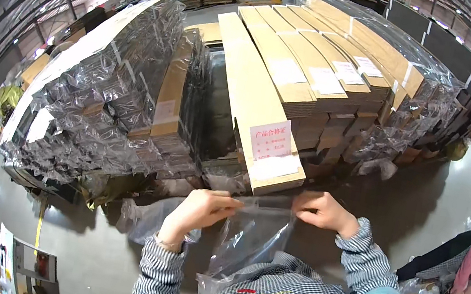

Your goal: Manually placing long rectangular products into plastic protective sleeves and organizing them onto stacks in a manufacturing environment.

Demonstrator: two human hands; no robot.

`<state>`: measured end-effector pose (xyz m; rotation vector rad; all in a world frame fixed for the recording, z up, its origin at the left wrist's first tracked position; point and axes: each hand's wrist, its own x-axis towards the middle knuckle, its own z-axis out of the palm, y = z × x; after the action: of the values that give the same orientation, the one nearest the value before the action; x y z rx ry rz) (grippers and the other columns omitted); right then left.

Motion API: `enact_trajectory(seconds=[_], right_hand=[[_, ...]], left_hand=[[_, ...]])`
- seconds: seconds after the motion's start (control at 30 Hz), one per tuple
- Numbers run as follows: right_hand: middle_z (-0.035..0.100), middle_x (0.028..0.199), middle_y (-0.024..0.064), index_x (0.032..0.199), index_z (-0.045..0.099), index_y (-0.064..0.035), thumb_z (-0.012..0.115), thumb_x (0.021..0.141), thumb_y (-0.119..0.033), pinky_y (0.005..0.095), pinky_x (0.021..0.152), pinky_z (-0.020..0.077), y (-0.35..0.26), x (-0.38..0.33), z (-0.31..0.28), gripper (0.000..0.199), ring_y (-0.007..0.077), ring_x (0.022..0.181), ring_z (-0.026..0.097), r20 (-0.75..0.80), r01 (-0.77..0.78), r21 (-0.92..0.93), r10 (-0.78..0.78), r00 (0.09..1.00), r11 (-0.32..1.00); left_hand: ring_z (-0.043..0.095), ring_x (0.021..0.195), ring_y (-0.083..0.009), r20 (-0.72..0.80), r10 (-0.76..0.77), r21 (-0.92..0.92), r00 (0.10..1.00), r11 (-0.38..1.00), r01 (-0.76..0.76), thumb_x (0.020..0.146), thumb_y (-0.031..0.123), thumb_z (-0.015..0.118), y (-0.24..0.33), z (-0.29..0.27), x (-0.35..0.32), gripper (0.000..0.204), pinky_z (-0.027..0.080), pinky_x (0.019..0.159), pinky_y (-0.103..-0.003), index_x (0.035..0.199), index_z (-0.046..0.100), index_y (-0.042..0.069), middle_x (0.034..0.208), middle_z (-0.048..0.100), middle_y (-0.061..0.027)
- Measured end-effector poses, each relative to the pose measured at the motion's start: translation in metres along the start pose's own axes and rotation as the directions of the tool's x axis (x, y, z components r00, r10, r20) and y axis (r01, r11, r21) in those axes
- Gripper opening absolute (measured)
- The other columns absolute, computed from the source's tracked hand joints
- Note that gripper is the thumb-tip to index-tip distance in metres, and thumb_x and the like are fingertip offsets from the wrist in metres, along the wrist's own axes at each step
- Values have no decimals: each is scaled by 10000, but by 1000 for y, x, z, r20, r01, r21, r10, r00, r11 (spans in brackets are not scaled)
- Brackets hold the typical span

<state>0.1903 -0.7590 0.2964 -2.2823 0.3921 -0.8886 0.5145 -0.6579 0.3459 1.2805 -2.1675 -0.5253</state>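
A clear plastic bag (251, 235) hangs spread between my hands, in front of my checked apron. My left hand (202, 210) pinches its upper left edge, fingers pointing right. The upper right edge is gripped by my right hand (325, 212), thumb and fingers pressed together. Just beyond the bag's mouth is the near end of a long bundle of brown cardboard strips (249, 86). A white label with red print (270, 140) lies on top of that end. Whether the bag touches the bundle I cannot tell.
Plastic-wrapped stacks (112, 94) rise on the left. More strapped cardboard bundles (309, 53) with white labels are piled beyond, on the right. Another sheet of clear plastic (150, 217) hangs left of my left hand. Clothing (460, 268) hangs at the far right, above the grey floor (421, 199).
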Motion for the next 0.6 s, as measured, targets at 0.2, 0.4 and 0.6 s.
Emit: enact_trajectory(seconds=[0.2,0.4,0.6], right_hand=[[413,691,53,780,442,-27,526,881,-15,320,570,362,-9,58,-11,132,163,594,406,-448,158,149,-76,891,976],[624,916,85,1020,579,15,604,948,13,264,800,474,25,63,9,77,116,865,577,-469,-207,181,269,842,962],[565,798,92,1029,565,2,540,1040,-213,279,648,431,-13,72,8,217,110,733,500,-623,-100,214,215,752,972]], left_hand=[[539,631,-101,-117,-122,-744,986,668,-5,981,145,613,7,2,36,144,414,574,-239,901,650,31,785,615,7],[420,615,4,-30,-414,-764,910,596,246,996,158,615,-15,32,36,101,323,548,-181,948,653,78,761,578,58],[396,625,-15,-505,-402,-568,764,821,56,1024,95,530,0,31,67,146,332,548,-192,989,635,-1,729,537,58]])
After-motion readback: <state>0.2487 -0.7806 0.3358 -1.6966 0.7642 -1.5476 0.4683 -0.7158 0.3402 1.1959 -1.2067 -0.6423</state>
